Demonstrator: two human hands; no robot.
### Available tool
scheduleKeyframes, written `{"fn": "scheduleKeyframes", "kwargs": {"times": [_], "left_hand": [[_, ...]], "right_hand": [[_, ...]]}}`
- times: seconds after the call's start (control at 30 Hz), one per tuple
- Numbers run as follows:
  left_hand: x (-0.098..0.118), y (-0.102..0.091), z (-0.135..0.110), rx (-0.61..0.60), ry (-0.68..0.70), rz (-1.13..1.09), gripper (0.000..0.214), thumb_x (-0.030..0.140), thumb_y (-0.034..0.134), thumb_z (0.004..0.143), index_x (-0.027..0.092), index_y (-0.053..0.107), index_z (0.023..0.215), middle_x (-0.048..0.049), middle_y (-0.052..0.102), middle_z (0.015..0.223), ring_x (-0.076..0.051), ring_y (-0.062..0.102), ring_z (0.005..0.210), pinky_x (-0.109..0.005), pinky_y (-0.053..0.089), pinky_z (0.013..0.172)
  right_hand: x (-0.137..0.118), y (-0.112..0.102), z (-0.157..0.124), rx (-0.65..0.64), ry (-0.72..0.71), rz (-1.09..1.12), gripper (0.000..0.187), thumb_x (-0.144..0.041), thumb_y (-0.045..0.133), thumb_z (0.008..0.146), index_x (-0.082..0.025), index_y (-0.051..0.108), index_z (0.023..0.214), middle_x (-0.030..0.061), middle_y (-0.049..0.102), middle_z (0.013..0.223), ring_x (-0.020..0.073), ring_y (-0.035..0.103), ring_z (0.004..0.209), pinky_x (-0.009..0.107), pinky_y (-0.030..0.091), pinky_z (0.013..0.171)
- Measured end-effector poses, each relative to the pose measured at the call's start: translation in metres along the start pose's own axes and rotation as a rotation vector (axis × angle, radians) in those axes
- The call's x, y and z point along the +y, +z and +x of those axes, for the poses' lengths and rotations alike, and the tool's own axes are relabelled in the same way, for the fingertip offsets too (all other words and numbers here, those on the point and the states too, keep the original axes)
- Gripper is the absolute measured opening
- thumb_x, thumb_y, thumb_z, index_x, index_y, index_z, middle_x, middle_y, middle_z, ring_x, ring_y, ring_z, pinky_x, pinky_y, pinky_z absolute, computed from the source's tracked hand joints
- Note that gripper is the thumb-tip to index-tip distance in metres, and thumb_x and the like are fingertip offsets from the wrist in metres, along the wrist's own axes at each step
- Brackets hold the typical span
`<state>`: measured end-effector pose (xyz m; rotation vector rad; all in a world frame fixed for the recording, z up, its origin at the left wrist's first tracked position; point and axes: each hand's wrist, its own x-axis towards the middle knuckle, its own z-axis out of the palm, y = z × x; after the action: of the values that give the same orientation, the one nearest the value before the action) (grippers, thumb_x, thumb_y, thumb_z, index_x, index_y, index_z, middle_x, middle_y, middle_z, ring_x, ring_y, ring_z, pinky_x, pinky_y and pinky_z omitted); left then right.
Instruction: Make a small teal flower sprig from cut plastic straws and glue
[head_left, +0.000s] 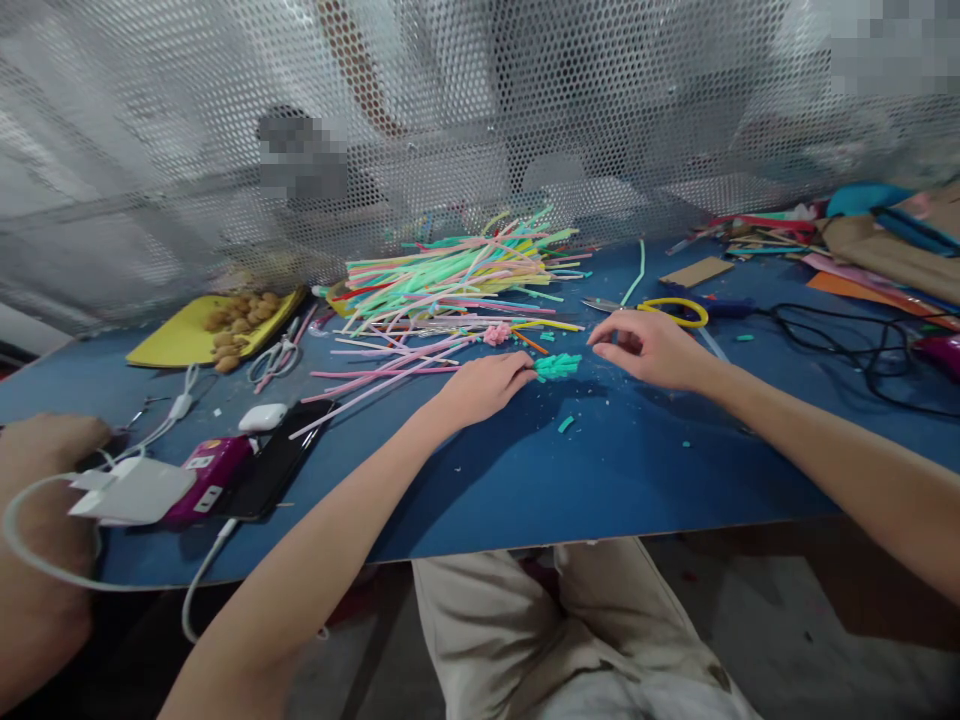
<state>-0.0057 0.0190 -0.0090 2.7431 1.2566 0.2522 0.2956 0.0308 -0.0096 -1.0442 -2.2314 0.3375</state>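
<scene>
My left hand (484, 385) rests on the blue table (600, 470), its fingertips pressed against a small bundle of short green straw pieces (557, 366). My right hand (649, 345) hovers just right of the bundle, fingers curled together in a pinch; what they hold, if anything, is too small to make out. A heap of long coloured straws (457, 275) lies beyond my left hand. A small pink cluster of cut pieces (496, 334) sits at its near edge.
Yellow-handled scissors (660, 308) lie behind my right hand. A black cable (847, 340) loops at right beside paper scraps (862, 250). At left are a yellow tray of nuts (217, 325), a phone (270, 470), a white charger (135, 490) and another person's arm (37, 540). Perforated screen behind.
</scene>
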Motion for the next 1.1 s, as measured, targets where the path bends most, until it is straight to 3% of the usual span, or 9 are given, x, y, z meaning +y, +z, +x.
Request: {"fn": "scheduleKeyframes", "kwargs": {"times": [0.13, 0.3, 0.43, 0.5, 0.6, 0.67, 0.9, 1.1], "left_hand": [[0.004, -0.002, -0.003, 0.014, -0.046, 0.089, 0.039, 0.044, 0.029, 0.109, 0.024, 0.062, 0.116, -0.0054, 0.075, 0.111, -0.024, 0.072, 0.099, -0.032, 0.049, 0.079], [0.007, -0.004, -0.005, 0.017, 0.015, 0.082, 0.042, 0.045, 0.028, 0.109, 0.026, 0.065, 0.109, -0.0025, 0.077, 0.106, -0.023, 0.072, 0.100, -0.030, 0.047, 0.077], [0.008, -0.006, -0.006, 0.030, 0.018, 0.091, 0.044, 0.044, 0.027, 0.110, 0.025, 0.066, 0.105, -0.0030, 0.077, 0.102, -0.022, 0.072, 0.098, -0.029, 0.044, 0.074], [0.008, -0.007, -0.006, 0.040, 0.026, 0.097, 0.044, 0.044, 0.027, 0.110, 0.025, 0.066, 0.106, -0.0029, 0.077, 0.102, -0.022, 0.072, 0.097, -0.029, 0.043, 0.073], [0.007, -0.007, -0.006, 0.046, 0.042, 0.094, 0.044, 0.044, 0.027, 0.110, 0.025, 0.066, 0.105, -0.0032, 0.077, 0.102, -0.022, 0.072, 0.095, -0.029, 0.042, 0.070], [0.007, -0.007, -0.006, 0.055, 0.051, 0.082, 0.044, 0.044, 0.027, 0.109, 0.025, 0.066, 0.105, -0.0034, 0.077, 0.102, -0.022, 0.072, 0.094, -0.029, 0.041, 0.070], [0.005, -0.005, -0.006, 0.087, 0.048, 0.056, 0.042, 0.044, 0.030, 0.109, 0.025, 0.067, 0.107, -0.0038, 0.077, 0.105, -0.021, 0.071, 0.097, -0.028, 0.043, 0.072], [0.007, -0.007, -0.006, 0.089, 0.042, 0.042, 0.041, 0.043, 0.031, 0.109, 0.025, 0.067, 0.105, -0.0036, 0.077, 0.102, -0.020, 0.070, 0.092, -0.027, 0.040, 0.070]], "right_hand": [[-0.002, -0.004, -0.001, 0.006, -0.024, 0.003, 0.021, -0.038, 0.064, 0.094, -0.022, 0.073, 0.103, 0.0017, 0.067, 0.079, 0.0130, 0.052, 0.061, 0.030, 0.040, 0.061], [-0.005, -0.002, -0.003, -0.107, -0.091, 0.040, 0.021, -0.039, 0.063, 0.095, -0.023, 0.071, 0.105, 0.0026, 0.070, 0.089, 0.0128, 0.056, 0.065, 0.029, 0.042, 0.062], [-0.003, -0.001, -0.004, -0.148, -0.122, 0.039, 0.026, -0.041, 0.058, 0.099, -0.021, 0.061, 0.084, 0.0014, 0.064, 0.075, 0.0139, 0.053, 0.064, 0.031, 0.042, 0.065], [-0.003, -0.002, -0.004, -0.138, -0.184, 0.055, 0.029, -0.037, 0.050, 0.103, -0.021, 0.058, 0.080, 0.0031, 0.064, 0.078, 0.0152, 0.056, 0.070, 0.032, 0.044, 0.070], [-0.004, -0.004, -0.005, -0.071, -0.202, 0.073, 0.014, -0.032, 0.055, 0.099, -0.022, 0.063, 0.103, 0.0062, 0.068, 0.099, 0.0151, 0.057, 0.073, 0.032, 0.048, 0.070], [-0.005, -0.004, -0.005, -0.064, -0.188, 0.078, 0.022, -0.033, 0.063, 0.095, -0.023, 0.065, 0.114, 0.0061, 0.069, 0.105, 0.0140, 0.056, 0.069, 0.031, 0.048, 0.066], [-0.005, 0.003, -0.006, -0.044, -0.224, 0.069, 0.017, -0.035, 0.062, 0.098, -0.023, 0.074, 0.098, 0.0044, 0.075, 0.094, 0.0162, 0.064, 0.076, 0.031, 0.050, 0.070], [-0.007, 0.007, -0.007, -0.045, -0.176, 0.081, 0.014, -0.033, 0.062, 0.096, -0.021, 0.068, 0.091, 0.0021, 0.071, 0.084, 0.0134, 0.055, 0.065, 0.030, 0.047, 0.066]]}}
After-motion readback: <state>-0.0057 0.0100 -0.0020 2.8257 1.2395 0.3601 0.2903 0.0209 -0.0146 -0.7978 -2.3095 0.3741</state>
